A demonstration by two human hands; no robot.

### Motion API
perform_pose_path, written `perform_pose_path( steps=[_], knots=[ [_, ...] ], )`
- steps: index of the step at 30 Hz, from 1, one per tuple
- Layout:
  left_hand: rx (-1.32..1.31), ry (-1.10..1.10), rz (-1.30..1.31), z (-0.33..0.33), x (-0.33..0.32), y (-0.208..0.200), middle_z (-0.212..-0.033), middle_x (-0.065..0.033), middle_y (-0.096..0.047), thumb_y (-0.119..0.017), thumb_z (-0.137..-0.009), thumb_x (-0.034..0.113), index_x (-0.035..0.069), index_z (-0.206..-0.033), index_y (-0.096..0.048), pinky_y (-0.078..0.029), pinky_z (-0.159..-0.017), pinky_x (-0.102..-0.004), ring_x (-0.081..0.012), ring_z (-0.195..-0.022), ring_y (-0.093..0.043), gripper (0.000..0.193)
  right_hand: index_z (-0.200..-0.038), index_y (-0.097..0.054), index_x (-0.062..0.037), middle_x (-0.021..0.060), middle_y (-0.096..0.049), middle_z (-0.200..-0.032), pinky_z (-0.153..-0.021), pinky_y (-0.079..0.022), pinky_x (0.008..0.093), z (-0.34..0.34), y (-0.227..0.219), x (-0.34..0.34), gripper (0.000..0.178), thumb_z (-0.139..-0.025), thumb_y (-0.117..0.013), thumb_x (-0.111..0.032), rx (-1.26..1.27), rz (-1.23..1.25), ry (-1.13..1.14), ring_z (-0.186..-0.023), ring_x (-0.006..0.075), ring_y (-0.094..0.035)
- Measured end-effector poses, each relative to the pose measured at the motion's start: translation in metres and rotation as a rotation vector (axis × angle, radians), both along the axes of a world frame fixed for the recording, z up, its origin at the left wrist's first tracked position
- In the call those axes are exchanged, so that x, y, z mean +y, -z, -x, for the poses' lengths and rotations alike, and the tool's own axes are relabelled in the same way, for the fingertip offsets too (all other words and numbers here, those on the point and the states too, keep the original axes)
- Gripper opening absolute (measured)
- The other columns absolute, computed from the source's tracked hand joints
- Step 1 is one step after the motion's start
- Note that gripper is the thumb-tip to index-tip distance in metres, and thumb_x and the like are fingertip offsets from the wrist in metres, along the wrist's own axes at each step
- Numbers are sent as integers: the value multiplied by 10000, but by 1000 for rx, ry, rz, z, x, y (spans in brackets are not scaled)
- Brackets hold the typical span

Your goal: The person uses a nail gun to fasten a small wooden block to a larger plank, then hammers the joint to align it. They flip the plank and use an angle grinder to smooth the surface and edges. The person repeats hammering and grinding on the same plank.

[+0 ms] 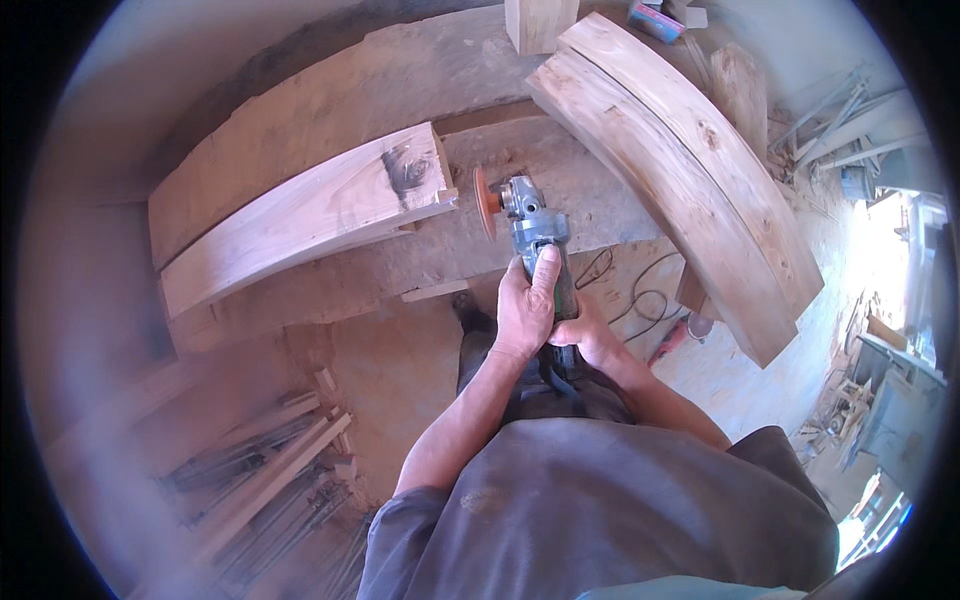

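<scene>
Both hands are clamped on the angle grinder [530, 240] at mid-frame, left hand [527, 305] wrapped over the body, right hand [590, 340] gripping the tail just behind it. The orange disc [485, 200] sits just beside the cut end of the curved timber beam [300, 215], so a steady two-handed hold and a light, square touch look wise, with the cable [630, 290] kept behind.

One pkg only: small flat rectangular box, blue w/ pink-red side [655, 20], lying at top edge of view on the bench, just right of the upright pale wood block, behind the far end of the curved timber. Partly cut off by frame edge; print too small to tell. No labels, signs or screens seen elsewhere.
</scene>
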State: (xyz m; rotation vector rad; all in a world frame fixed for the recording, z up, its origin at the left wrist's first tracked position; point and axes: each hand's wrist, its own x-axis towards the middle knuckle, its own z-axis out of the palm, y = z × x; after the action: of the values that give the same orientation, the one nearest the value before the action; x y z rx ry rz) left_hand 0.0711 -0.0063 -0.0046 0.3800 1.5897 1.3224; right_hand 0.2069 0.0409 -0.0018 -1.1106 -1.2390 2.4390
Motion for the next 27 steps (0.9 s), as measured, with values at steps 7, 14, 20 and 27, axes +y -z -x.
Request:
perform_pose_path(
  steps=[7, 14, 20, 27],
  knots=[
    [120, 182, 183, 18, -15, -10, -1049, -311, -734, -503, -1016, 703, -57, -1200, -664, -523, -936, -485, -460, -1071, -710, 798, -1083, -683, -2, 18, -693, -950, -779, -515, 288, 6, 6, -36, 428, -670, -730, -103, -37, 78, 99, -853, 126, -649],
    [130, 301, 117, 35, -26, -5, -1051, -322, -731, -500, -978, 772, -60, -1178, -688, -517, -957, -498, -476, -1091, -699, 877, -1059, -699, 4, 18, -702, -908, -723, -508, 275, 20, -13, -60, 395, -695, -715, -147, -38, 38, 207, -789, 119, -647],
    [147, 294, 156, 35, -26, -15, -1043, -330, -729, -516, -960, 788, -71, -1137, -701, -514, -963, -497, -478, -1097, -697, 896, -1099, -686, -2, 21, -694, -928, -745, -513, 282, 20, -6, -69, 437, -690, -724, -151, -29, -13, 230, -808, 132, -647],
    [28, 274, 28, 35, -26, -3, -1039, -302, -733, -548, -989, 726, -76, -1192, -671, -521, -958, -460, -422, -1072, -714, 836, -1122, -672, 1, 11, -678, -935, -740, -522, 294, 22, -5, -70, 467, -683, -727, -148, -1, 1, 273, -804, 139, -642]
  ],
)
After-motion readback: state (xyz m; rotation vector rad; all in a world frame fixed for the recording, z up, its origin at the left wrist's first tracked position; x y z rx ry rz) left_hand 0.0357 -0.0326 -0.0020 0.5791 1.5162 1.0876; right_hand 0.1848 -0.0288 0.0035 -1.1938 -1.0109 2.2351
